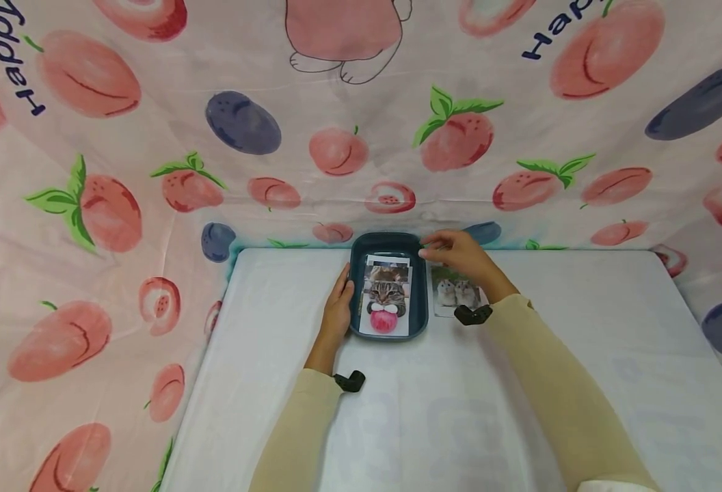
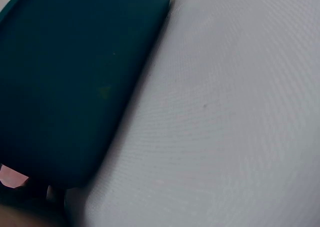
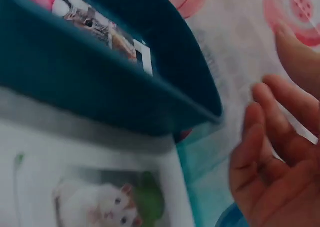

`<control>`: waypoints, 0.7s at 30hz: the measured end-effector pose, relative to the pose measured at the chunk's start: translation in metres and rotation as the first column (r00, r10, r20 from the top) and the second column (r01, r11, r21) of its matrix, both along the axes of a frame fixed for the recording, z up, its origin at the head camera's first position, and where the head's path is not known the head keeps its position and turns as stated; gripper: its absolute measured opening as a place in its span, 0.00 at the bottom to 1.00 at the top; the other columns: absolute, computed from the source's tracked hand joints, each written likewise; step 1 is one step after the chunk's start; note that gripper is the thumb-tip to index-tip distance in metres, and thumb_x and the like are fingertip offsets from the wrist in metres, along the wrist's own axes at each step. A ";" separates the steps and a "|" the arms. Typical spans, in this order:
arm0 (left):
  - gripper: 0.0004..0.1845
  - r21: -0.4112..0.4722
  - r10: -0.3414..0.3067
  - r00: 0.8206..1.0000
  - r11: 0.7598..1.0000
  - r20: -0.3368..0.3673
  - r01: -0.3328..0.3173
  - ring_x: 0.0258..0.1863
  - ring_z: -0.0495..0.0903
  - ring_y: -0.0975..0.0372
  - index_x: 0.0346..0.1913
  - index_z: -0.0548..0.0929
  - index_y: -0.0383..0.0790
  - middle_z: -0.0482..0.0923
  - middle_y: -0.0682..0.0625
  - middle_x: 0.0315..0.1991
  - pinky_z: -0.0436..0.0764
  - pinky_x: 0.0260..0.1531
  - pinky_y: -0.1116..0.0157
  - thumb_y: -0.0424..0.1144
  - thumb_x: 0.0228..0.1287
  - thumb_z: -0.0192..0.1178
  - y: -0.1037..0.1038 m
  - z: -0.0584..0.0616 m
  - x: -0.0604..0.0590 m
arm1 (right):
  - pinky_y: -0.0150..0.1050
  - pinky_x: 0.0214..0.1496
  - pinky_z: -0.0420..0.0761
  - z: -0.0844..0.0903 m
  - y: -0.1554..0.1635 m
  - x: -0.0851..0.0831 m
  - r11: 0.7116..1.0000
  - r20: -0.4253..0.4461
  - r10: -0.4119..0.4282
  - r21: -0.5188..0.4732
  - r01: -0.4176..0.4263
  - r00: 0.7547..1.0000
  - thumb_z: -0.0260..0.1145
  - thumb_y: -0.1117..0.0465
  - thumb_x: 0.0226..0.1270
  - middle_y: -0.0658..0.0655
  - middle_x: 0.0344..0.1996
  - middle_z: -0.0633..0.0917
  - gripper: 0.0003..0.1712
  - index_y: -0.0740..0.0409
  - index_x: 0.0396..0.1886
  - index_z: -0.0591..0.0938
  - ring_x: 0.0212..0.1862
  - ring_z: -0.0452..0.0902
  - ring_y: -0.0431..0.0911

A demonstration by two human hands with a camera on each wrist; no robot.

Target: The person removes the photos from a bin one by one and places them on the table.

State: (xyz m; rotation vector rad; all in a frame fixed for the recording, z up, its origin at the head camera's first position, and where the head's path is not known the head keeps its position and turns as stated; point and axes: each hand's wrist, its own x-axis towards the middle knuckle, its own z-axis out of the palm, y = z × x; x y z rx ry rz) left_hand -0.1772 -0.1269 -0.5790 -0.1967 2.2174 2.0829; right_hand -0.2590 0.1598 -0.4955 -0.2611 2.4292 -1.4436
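A peach-and-plum printed pink cloth (image 1: 361, 137) hangs behind and beside the white-covered desk (image 1: 582, 342). Just right of the tray, a loose photo of two pale hamsters (image 1: 456, 292) lies flat on the desk, partly under the right forearm. The dark teal oval plastic tray (image 1: 388, 242) sits at the desk's far middle, holding a small stack of photos topped by a tabby cat photo with a pink ball (image 1: 385, 301). The left hand (image 1: 338, 307) rests with straight fingers against the tray's left wall. The right hand (image 1: 459, 254) hovers by the tray's far right corner, fingers loosely spread, holding nothing.
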 end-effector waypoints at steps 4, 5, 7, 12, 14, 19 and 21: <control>0.27 0.001 0.000 1.000 1.000 -0.001 0.000 0.83 0.48 0.57 0.81 0.59 0.59 0.54 0.58 0.82 0.47 0.81 0.48 0.51 0.84 0.42 -0.001 -0.001 0.000 | 0.60 0.56 0.81 0.007 -0.018 -0.008 0.992 0.033 0.117 0.048 -0.119 0.993 0.72 0.44 0.67 0.59 0.48 0.85 0.30 0.57 0.62 0.82 0.50 0.80 0.60; 0.27 0.000 0.000 1.000 1.000 0.001 0.000 0.83 0.48 0.57 0.81 0.59 0.59 0.54 0.58 0.82 0.47 0.81 0.48 0.51 0.84 0.42 -0.001 -0.001 -0.001 | 0.59 0.56 0.82 0.008 -0.022 -0.010 0.988 0.038 0.142 0.061 -0.144 0.989 0.73 0.45 0.67 0.59 0.48 0.85 0.30 0.58 0.61 0.83 0.50 0.81 0.59; 0.27 -0.003 0.002 1.000 1.000 0.005 -0.002 0.83 0.48 0.57 0.81 0.59 0.60 0.54 0.58 0.82 0.47 0.81 0.48 0.50 0.84 0.42 -0.001 -0.002 -0.001 | 0.56 0.54 0.84 0.010 -0.032 -0.012 0.980 0.037 0.183 0.068 -0.186 0.982 0.73 0.47 0.67 0.59 0.46 0.87 0.28 0.59 0.59 0.84 0.48 0.82 0.59; 0.27 0.005 -0.002 1.000 1.000 -0.002 0.002 0.83 0.48 0.57 0.80 0.60 0.62 0.54 0.57 0.82 0.47 0.81 0.48 0.50 0.84 0.42 -0.002 -0.003 0.000 | 0.46 0.51 0.85 0.009 -0.056 -0.017 0.954 -0.010 0.264 0.147 -0.260 0.964 0.73 0.48 0.67 0.58 0.46 0.89 0.27 0.60 0.58 0.85 0.45 0.84 0.52; 0.27 0.008 -0.006 1.000 1.000 -0.008 0.006 0.83 0.48 0.56 0.80 0.60 0.62 0.55 0.56 0.82 0.47 0.81 0.47 0.50 0.83 0.43 -0.002 -0.003 0.000 | 0.46 0.51 0.85 0.007 -0.067 -0.018 0.939 -0.018 0.295 0.190 -0.286 0.955 0.72 0.47 0.67 0.58 0.46 0.89 0.26 0.59 0.57 0.86 0.45 0.84 0.50; 0.26 0.008 -0.008 1.000 1.000 -0.009 0.009 0.82 0.50 0.56 0.80 0.60 0.63 0.55 0.56 0.82 0.49 0.80 0.46 0.50 0.83 0.43 -0.002 -0.001 0.000 | 0.45 0.52 0.84 0.001 -0.091 -0.020 0.876 0.000 0.371 0.331 -0.350 0.929 0.70 0.44 0.68 0.56 0.46 0.90 0.23 0.56 0.52 0.87 0.45 0.84 0.49; 0.26 0.015 -0.011 1.000 1.000 -0.010 0.011 0.82 0.50 0.55 0.80 0.61 0.64 0.55 0.56 0.82 0.49 0.80 0.46 0.49 0.84 0.43 -0.002 -0.001 0.000 | 0.46 0.53 0.84 -0.002 -0.098 -0.019 0.842 0.012 0.396 0.394 -0.368 0.918 0.69 0.43 0.69 0.56 0.46 0.90 0.24 0.56 0.52 0.88 0.45 0.84 0.49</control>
